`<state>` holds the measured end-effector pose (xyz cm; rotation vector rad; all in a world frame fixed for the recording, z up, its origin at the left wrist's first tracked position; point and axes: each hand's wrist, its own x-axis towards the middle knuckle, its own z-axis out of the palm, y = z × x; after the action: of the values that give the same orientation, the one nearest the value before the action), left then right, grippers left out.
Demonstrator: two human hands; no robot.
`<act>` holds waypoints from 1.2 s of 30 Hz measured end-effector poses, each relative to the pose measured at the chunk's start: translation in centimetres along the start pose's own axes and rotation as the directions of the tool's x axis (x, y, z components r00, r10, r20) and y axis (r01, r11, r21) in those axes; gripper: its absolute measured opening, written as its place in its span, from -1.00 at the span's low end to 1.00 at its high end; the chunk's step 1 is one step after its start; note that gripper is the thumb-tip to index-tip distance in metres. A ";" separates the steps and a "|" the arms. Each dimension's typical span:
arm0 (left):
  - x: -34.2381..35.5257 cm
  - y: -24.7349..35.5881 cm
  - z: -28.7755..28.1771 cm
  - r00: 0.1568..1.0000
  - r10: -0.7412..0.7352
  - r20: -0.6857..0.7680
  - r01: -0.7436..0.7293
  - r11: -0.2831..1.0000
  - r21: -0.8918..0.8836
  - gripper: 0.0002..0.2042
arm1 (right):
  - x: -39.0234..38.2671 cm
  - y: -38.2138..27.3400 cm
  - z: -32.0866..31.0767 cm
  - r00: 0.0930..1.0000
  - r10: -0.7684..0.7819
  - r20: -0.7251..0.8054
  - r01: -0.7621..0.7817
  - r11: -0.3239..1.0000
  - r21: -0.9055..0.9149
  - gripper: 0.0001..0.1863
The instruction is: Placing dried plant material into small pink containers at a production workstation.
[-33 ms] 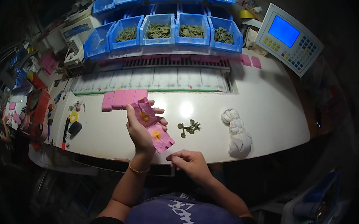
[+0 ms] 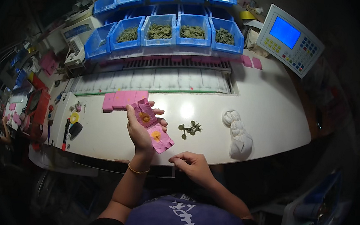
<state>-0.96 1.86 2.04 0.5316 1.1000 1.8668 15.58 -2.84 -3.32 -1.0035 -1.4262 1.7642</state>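
Observation:
My left hand (image 2: 140, 133) grips a folded pink sheet (image 2: 163, 141) bearing two small yellow flower-like pieces, its thumb along the left edge. My right hand (image 2: 190, 165) is near the bench's front edge with fingers curled and pinched; what they hold, if anything, is too small to make out. Just right of the pink sheet, green sprigs with round leaves (image 2: 190, 129) lie on the white bench (image 2: 281, 120). Behind my left hand is a row of pink blocks (image 2: 117, 100). A white bundled cloth (image 2: 238, 140) lies to the right.
Blue bins (image 2: 158, 36), some with dried leaves, rise behind a pale grid-marked strip (image 2: 157, 77). A keypad panel with blue screen (image 2: 285, 32) stands back right, small tools and a yellow ring (image 2: 74, 117) at left. Another person's arm (image 2: 7, 132) shows far left.

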 end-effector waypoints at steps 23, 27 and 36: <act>-0.7 -1.1 0.4 0.977 -0.211 0.044 0.212 0.976 -0.040 -0.39 | 1.5 -2.6 -0.2 0.503 -0.853 0.139 0.633 0.255 -0.732 -0.76; -0.5 -1.9 -0.2 0.962 -0.268 0.052 0.271 0.960 -0.075 -0.40 | 1.7 -0.9 0.0 0.442 -0.881 0.171 0.644 0.179 -0.744 -0.63; 0.2 -1.6 -0.5 0.980 -0.190 0.057 0.190 0.982 0.006 -0.38 | -2.3 -2.0 -5.1 0.631 -0.739 0.236 0.615 0.292 -0.732 -0.89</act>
<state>-0.64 2.15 0.39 0.4609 1.0747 1.6753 21.20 -1.89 -1.60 -0.6549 -2.1381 0.3635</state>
